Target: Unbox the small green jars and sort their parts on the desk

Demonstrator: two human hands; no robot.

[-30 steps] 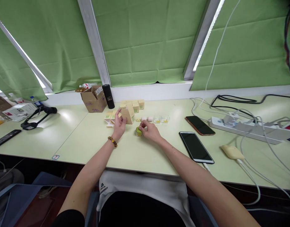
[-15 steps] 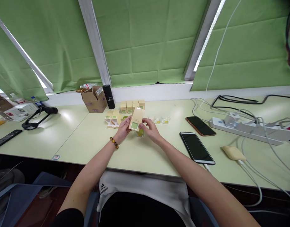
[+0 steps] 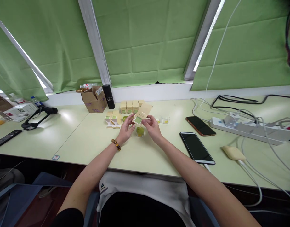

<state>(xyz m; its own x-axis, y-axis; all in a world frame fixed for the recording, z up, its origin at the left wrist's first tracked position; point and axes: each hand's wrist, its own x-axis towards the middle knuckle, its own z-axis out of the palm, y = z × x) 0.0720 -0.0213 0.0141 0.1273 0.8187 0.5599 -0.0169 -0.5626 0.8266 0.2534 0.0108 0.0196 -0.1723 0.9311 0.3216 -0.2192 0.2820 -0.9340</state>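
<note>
Carton (image 3: 141, 114), tan with a green square on its face, is held clear of the tabletop (image 3: 93, 138) between our two hands, tilted so that its far end leans up and to the right. Our left hand (image 3: 126, 130) pinches the carton's near end between thumb and forefinger, the remaining fingers (image 3: 130, 121) loosely curled beside it. Our right hand (image 3: 154, 128) pinches the carton's right edge with its fingers (image 3: 148, 121) pressed together at the tips. Just below our fingers, between both hands, a small green jar (image 3: 140, 131) stands on the tabletop. Beyond our fingers a row of upright tan boxes (image 3: 129, 106) lines up, with flat-lying ones (image 3: 112, 117) to the left of our left fingers. Two clear cups (image 3: 163, 119) sit just right of our right fingers. Well apart to the right lie two phones (image 3: 197, 147).
</note>
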